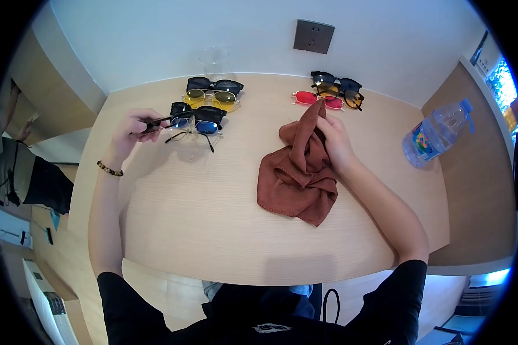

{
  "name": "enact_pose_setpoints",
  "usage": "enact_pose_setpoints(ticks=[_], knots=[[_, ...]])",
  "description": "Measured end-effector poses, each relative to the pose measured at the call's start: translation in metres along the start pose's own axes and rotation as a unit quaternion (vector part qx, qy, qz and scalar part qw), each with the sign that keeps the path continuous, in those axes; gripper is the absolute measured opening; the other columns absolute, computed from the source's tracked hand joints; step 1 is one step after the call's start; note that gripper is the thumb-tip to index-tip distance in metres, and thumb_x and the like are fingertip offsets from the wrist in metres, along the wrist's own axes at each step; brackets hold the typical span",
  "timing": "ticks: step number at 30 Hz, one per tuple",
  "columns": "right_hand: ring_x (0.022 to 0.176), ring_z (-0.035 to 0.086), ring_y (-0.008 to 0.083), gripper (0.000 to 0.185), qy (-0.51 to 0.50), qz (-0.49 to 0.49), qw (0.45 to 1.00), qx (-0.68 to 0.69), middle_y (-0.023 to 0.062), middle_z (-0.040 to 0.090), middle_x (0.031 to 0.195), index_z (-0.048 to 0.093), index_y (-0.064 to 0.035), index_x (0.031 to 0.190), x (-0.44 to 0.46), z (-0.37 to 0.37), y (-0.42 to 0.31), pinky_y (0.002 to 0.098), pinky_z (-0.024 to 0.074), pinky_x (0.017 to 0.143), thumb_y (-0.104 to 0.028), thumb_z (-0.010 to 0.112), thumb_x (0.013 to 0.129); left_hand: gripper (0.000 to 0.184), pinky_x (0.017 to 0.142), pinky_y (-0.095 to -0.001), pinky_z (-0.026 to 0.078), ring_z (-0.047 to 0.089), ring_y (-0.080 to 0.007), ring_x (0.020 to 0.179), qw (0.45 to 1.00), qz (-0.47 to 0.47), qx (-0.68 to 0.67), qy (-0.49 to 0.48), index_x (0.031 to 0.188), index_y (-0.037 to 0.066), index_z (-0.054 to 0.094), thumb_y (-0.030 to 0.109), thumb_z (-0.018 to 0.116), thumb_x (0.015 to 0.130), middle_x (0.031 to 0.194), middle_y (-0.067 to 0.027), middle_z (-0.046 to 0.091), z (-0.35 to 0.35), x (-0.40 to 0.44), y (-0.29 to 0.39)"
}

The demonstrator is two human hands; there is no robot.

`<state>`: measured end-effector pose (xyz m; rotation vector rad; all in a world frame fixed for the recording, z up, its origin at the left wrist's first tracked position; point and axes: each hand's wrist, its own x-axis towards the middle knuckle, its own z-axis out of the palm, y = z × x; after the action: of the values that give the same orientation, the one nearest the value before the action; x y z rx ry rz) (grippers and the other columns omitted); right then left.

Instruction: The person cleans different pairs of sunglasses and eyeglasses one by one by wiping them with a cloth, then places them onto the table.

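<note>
My left hand point(134, 133) is closed on the dark arm of a pair of glasses point(158, 122), at the left of the table. Their lenses overlap other eyewear, so I cannot tell them apart. Right beside it lie black sunglasses point(214, 115) and blue-lensed glasses point(206, 127) with thin frames. Behind these are yellow-lensed glasses point(224, 101) and another dark pair point(227, 85). My right hand point(338, 144) grips a reddish-brown cloth point(296, 181) from above, bunched at the top with its lower part draped on the table. Red-lensed glasses point(305, 98) lie just behind the cloth.
More dark-framed glasses point(351, 92), some amber-lensed, lie at the back right of the wooden table point(213, 230). A clear plastic bottle point(434, 135) stands against the right side panel point(477, 167). A transparent cup point(214, 60) is near the wall. Another person's hand point(25, 131) shows far left.
</note>
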<state>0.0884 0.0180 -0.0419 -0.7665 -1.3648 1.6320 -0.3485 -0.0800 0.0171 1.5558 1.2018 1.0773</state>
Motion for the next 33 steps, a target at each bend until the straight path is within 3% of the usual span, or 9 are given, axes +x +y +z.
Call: enact_pose_setpoints(ticks=[5,8,10,11,14,21,27,31,33], knots=[[0.096,0.067,0.0139,0.026,-0.009,-0.008,1.0,-0.002,0.0078,0.07,0.105,0.064,-0.0012,0.111,0.003,-0.003,0.004,0.0292,0.0549,0.086,-0.023,0.05,0.108,0.041,0.057,-0.0249,0.036,0.048,-0.0104,0.06,0.987,-0.045,0.15,0.038,0.099,-0.006,0.074,0.02,0.059,0.071,0.073,-0.0083,0.064,-0.01,-0.001,0.005],[0.096,0.067,0.014,0.026,-0.003,0.003,1.0,-0.004,0.0081,0.07,0.105,0.064,-0.001,0.111,0.002,0.002,0.002,0.0293,0.055,0.087,-0.022,0.05,0.108,0.036,0.06,-0.0272,0.042,0.052,-0.0126,0.063,0.983,0.007,0.168,0.068,0.097,-0.004,0.074,0.015,0.062,0.069,0.073,-0.0081,0.065,0.011,0.001,-0.002],[0.092,0.067,0.0132,0.025,0.004,-0.006,1.0,0.01,0.0067,0.07,0.101,0.065,-0.0005,0.107,0.002,0.002,0.002,0.0288,0.0552,0.084,-0.022,0.052,0.108,0.035,0.066,-0.0326,0.048,0.059,-0.0183,0.068,0.938,0.026,0.344,0.035,0.097,-0.002,0.074,0.014,0.063,0.068,0.078,-0.0116,0.069,0.031,0.001,0.011],[0.092,0.067,0.0132,0.025,0.003,-0.007,1.0,0.01,0.0067,0.07,0.101,0.065,-0.0005,0.107,0.002,0.002,0.002,0.0288,0.0552,0.084,-0.022,0.052,0.108,0.027,0.07,-0.0385,0.051,0.063,-0.0262,0.074,0.93,0.078,0.357,0.035,0.09,0.001,0.073,0.012,0.064,0.067,0.08,-0.0145,0.068,0.039,0.001,0.01],[0.093,0.068,0.014,0.025,0.002,-0.006,1.0,0.004,0.0077,0.071,0.103,0.065,-0.0001,0.107,0.001,0.0,0.003,0.0294,0.0554,0.085,-0.022,0.052,0.108,0.02,0.073,-0.0422,0.052,0.064,-0.0326,0.08,0.887,0.134,0.441,-0.01,0.084,0.003,0.07,0.012,0.065,0.067,0.079,-0.0134,0.067,0.049,0.003,0.003],[0.095,0.068,0.0145,0.024,-0.014,-0.008,1.0,0.007,0.0084,0.071,0.104,0.064,0.0003,0.109,0.0,0.002,0.004,0.0296,0.0551,0.086,-0.02,0.052,0.108,0.015,0.072,-0.041,0.054,0.066,-0.0301,0.082,0.875,0.144,0.462,0.024,0.089,0.006,0.07,0.017,0.073,0.08,0.086,-0.0093,0.065,0.071,0.005,-0.007],[0.096,0.067,0.0142,0.024,-0.026,-0.015,0.999,0.012,0.0079,0.071,0.104,0.064,0.0004,0.11,0.001,0.0,0.006,0.0294,0.0548,0.087,-0.019,0.052,0.108,0.016,0.078,-0.0423,0.053,0.062,-0.0312,0.091,0.826,0.192,0.521,0.101,0.092,0.003,0.068,0.011,0.071,0.078,0.098,-0.0104,0.061,0.085,0.009,-0.025],[0.095,0.067,0.014,0.024,-0.025,-0.017,1.0,0.001,0.0078,0.07,0.104,0.064,0.0006,0.11,0.001,0.0,0.006,0.0294,0.0547,0.087,-0.019,0.052,0.108,0.018,0.085,-0.0415,0.051,0.058,-0.0315,0.101,0.83,0.188,0.512,0.115,0.094,0.003,0.065,0.008,0.069,0.078,0.103,-0.0114,0.059,0.085,0.011,-0.028],[0.095,0.067,0.014,0.024,-0.027,-0.018,0.999,0.001,0.0078,0.07,0.104,0.064,0.0007,0.11,0.001,0.0,0.005,0.0294,0.0547,0.087,-0.019,0.051,0.108,0.022,0.09,-0.0422,0.048,0.056,-0.0332,0.103,0.871,0.169,0.452,0.095,0.096,0.002,0.062,0.004,0.067,0.075,0.105,-0.0125,0.059,0.083,0.011,-0.029]])
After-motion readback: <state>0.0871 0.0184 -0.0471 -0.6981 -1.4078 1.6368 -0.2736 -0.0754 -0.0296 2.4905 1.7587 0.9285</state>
